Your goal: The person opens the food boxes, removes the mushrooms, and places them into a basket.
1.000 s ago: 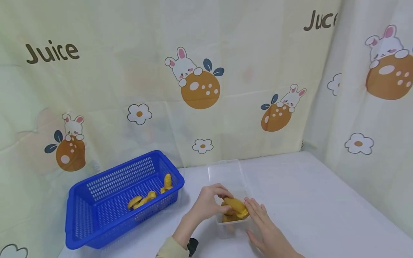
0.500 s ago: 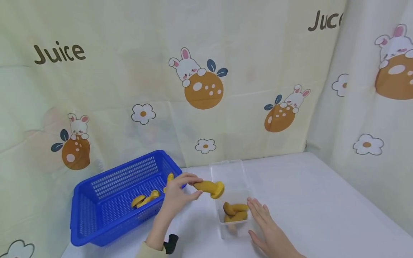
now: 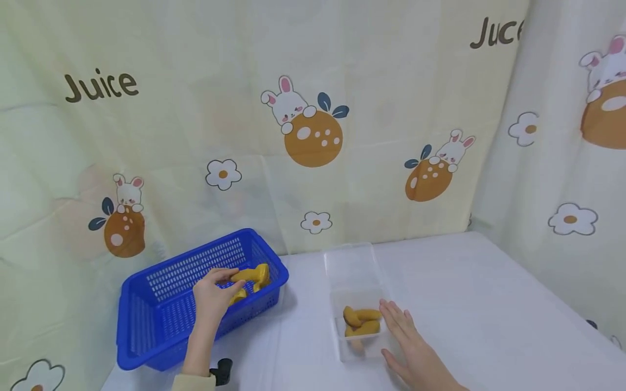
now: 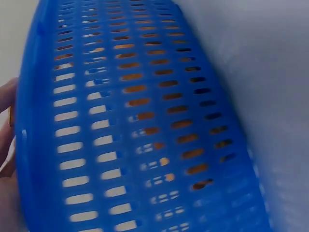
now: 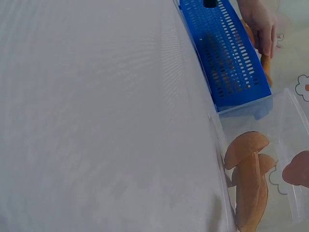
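Note:
My left hand (image 3: pixel 212 298) reaches over the blue basket (image 3: pixel 161 355), pinching a yellow-brown mushroom (image 3: pixel 246 275) by its stem between thumb and fingers. Other mushrooms (image 3: pixel 239 296) lie in the basket below, partly hidden by the hand. In the left wrist view, the basket's slotted wall (image 4: pixel 159 101) covers most of what the hand holds. Several brown mushrooms (image 3: pixel 365 328) sit in a clear plastic box (image 3: pixel 344 353). My right hand (image 3: pixel 413 350) rests along the box's right side, fingers straight. The right wrist view shows mushrooms (image 5: pixel 248 193) through the box's clear wall.
The box's clear lid (image 3: pixel 349 266) stands open toward the back. A white-covered table (image 3: pixel 459 293) extends to the right. Behind it hangs a curtain (image 3: pixel 371 206) printed with rabbits and oranges. A black device (image 3: pixel 223 371) is strapped to the left wrist.
My left hand has lifted a mushroom out of the clear box and carried it left to above the blue basket. The right hand has stayed beside the box. The view has shifted slightly.

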Available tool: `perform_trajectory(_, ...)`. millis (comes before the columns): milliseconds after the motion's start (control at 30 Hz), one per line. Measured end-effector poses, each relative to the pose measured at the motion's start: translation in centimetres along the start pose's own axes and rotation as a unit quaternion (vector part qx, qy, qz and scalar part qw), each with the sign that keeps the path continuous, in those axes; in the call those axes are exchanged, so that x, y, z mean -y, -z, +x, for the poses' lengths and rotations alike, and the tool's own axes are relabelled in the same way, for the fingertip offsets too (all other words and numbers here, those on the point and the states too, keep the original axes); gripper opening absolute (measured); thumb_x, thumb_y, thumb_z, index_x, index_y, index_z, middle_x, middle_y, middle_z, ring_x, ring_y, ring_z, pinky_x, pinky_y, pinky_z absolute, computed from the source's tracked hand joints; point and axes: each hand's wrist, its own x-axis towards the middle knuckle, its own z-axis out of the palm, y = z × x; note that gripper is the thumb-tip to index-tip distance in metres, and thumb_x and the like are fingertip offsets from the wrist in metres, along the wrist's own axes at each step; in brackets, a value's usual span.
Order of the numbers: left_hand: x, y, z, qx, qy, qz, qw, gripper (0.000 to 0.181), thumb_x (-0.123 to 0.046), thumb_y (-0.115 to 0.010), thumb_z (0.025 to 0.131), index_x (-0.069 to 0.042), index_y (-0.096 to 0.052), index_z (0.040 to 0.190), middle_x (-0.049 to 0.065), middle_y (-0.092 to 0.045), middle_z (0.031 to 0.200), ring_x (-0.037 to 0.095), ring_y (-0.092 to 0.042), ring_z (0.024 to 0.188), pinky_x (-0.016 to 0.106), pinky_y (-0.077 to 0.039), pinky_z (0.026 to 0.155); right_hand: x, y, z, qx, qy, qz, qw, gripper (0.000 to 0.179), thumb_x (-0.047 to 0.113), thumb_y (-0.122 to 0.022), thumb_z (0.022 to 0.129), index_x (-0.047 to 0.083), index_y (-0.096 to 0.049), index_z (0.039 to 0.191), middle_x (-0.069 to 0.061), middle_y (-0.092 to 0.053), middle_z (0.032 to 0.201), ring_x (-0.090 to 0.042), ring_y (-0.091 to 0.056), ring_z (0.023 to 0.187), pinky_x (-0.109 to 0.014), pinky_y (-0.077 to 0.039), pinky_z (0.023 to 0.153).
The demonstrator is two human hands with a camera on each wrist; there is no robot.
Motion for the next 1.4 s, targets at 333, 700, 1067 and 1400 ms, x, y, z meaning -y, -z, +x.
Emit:
perform_trajectory(333,-1.5,-1.8,-0.9,-0.084,-0.062,-0.033,0.994,0.025,-0.007,-0.079,0.072,-0.004,-0.072,0.095,0.005,-0.065,0.093,0.017,-0.058,0.084,0.017,-0.047,0.067,0.4,0.3,-0.6,0.022,-0.028,-0.016,0.9992,0.091,0.006,-0.075,0.066,-0.009,-0.025,0.14,-0.018,-0.022,0.148,-0.03,-0.018,0.136,-0.027,0.0,0.11)
perform_trajectory(700,-8.7,-8.8,-2.8,0.186,-0.176,-0.112,0.96,0.022,0.0,-0.076,0.073,-0.002,-0.07,0.094,0.004,-0.066,0.089,0.017,-0.062,0.079,0.028,-0.054,0.072,0.3,0.8,-0.3,0.018,-0.015,0.001,0.9997,0.078,0.018,-0.066,0.081,-0.008,-0.024,0.141,-0.018,-0.021,0.149,-0.037,-0.022,0.132,-0.031,-0.002,0.11)
perform_trajectory(1067,-9.5,-14.9,-4.7,0.41,-0.187,0.115,0.8852,0.026,-0.01,-0.078,0.073,-0.005,-0.071,0.098,0.0,-0.064,0.087,0.012,-0.057,0.08,0.02,-0.049,0.071,0.8,0.2,-0.1,0.025,-0.021,0.005,0.9995,0.09,0.006,-0.075,0.068,-0.006,-0.024,0.142,-0.018,-0.023,0.148,-0.035,-0.023,0.133,-0.029,-0.001,0.11)
perform_trajectory(1400,-10.2,-16.2,-5.2,0.405,-0.24,0.206,0.8579,0.027,-0.019,-0.083,0.068,-0.008,-0.073,0.09,-0.003,-0.066,0.085,0.008,-0.06,0.075,0.019,-0.049,0.069,1.0,0.6,-0.5,0.027,-0.038,-0.011,0.9988,0.093,0.006,-0.077,0.067,-0.005,-0.024,0.142,-0.016,-0.021,0.149,-0.036,-0.023,0.132,-0.028,0.0,0.11)
